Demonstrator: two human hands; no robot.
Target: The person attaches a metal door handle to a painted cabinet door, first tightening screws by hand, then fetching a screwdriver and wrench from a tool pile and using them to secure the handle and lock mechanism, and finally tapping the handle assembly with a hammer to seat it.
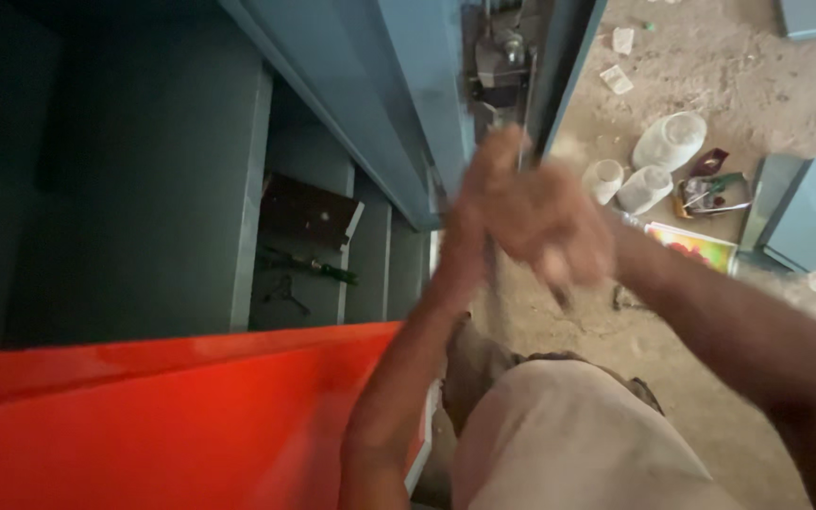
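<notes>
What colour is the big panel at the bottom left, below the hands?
The panel is bright glossy red-orange; the head view shows it best.

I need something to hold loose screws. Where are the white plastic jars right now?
In the head view, the white plastic jars lie on the sandy floor at upper right, just beyond the right hand, beside a colourful picture card and grey-blue metal panels.

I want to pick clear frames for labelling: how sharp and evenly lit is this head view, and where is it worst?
Head view: both hands, left hand and right hand, are smeared by motion blur, fingers indistinct; the cabinet interior sits in deep shadow; the red panel shows soft glare; the sandy floor with jars is brighter and fairly sharp.
</notes>
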